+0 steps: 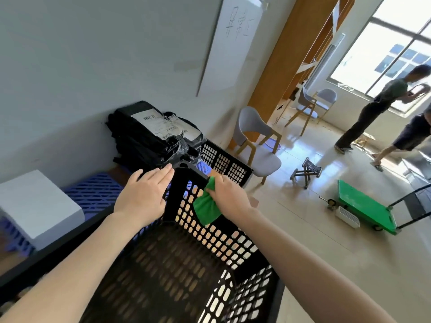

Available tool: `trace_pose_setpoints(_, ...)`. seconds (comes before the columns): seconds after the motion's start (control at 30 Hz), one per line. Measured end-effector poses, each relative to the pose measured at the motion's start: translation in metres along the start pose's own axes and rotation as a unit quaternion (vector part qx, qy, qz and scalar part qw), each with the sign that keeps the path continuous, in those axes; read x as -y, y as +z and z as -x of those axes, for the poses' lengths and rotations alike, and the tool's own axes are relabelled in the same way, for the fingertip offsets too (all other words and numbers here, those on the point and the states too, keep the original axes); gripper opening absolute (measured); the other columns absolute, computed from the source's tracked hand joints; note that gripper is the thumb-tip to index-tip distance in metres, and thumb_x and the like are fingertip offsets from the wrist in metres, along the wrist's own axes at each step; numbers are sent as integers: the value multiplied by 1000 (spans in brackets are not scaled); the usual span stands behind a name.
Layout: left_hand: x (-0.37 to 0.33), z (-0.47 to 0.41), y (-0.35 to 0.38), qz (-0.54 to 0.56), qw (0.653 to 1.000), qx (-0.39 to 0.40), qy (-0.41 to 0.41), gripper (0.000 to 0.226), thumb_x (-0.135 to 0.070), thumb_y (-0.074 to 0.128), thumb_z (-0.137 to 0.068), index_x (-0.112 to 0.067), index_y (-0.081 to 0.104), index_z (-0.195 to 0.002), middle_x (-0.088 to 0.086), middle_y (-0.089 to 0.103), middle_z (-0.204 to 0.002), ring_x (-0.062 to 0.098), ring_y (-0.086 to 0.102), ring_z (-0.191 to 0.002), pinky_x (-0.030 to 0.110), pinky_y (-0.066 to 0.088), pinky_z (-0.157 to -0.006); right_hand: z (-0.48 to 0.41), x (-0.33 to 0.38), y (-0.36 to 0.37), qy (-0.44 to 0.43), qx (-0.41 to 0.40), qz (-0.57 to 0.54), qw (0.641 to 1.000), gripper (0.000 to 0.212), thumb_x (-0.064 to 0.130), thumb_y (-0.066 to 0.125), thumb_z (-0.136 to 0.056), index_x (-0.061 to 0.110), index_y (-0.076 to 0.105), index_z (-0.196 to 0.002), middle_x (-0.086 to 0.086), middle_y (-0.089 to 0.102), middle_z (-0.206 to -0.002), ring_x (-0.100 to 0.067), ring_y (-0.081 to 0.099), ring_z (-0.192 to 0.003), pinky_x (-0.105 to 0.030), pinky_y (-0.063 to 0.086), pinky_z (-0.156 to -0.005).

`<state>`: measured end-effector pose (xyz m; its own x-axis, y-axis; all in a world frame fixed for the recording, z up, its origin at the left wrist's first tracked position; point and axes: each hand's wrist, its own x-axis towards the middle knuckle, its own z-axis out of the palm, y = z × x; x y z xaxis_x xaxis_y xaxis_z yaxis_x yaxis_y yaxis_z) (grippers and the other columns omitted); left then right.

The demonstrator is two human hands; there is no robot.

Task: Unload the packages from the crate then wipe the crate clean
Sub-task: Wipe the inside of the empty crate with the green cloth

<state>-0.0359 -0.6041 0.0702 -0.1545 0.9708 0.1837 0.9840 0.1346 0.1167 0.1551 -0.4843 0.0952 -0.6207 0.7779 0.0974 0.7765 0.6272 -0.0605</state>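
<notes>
A black perforated crate (186,264) is being wiped inside with a green cloth (206,210).
Its far corner rim is being touched by the left hand (142,197), laid flat with straight fingers. The cloth is being gripped against the inner wall by the curled right hand (229,197). Beyond, black packages (151,136) are being shown stacked by the wall.

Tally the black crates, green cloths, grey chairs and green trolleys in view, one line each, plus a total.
Black crates: 2
Green cloth: 1
Grey chairs: 3
Green trolley: 1
Total: 7
</notes>
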Motion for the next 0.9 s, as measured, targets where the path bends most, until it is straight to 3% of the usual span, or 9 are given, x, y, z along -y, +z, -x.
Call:
trace_pose_setpoints(0.13,2,1,3,1,1000,-14,7,76,-25,56,-87,-20,23,-155,-7,16,-162,14,27,-146,40,19,-118,-42,31,11,-22,-14,29,999,24,18,48,-98,4,48,-117,-13,56,-116,-28,58,-105,-35,49,-79)
trace_pose_setpoints(0.27,4,2,6,-14,1000,-19,3,76,-25,60,-85,-19,27,-154,-6,21,-161,16,32,-144,41,23,-117,-57,46,18,-33,-26,52,998,26,15,49,-98,4,46,-121,-12,54,-119,-27,57,-107,-33,48,-76)
trace_pose_setpoints(0.4,5,1,5,-20,1000,-2,-9,75,-29,52,-92,-23,14,-156,-9,9,-163,13,22,-147,40,18,-119,-41,31,18,-51,-27,52,997,21,17,46,-98,6,46,-116,-10,54,-115,-27,57,-103,-32,40,-68)
trace_pose_setpoints(0.5,4,0,2,-31,999,19,-18,74,-33,44,-95,-27,3,-157,-13,-2,-163,10,13,-149,38,13,-120,-14,4,9,-51,-2,27,998,25,27,47,-98,8,48,-115,-8,55,-113,-28,59,-99,-35,44,-71)
trace_pose_setpoints(0.67,4,3,1,-21,999,22,-18,74,-32,46,-94,-26,8,-157,-11,3,-163,12,17,-148,39,14,-119,51,-48,-6,0,46,-1,999,31,38,49,-97,15,48,-118,-2,56,-116,-22,61,-96,-35,52,-76)
trace_pose_setpoints(0.9,2,5,-3,-41,999,30,-16,74,-35,41,-95,-25,1,-157,-11,-1,-163,11,15,-149,38,13,-120,117,-93,-31,89,120,0,989,29,40,44,-99,14,49,-110,-2,56,-106,-23,59,-96,-31,45,-75)
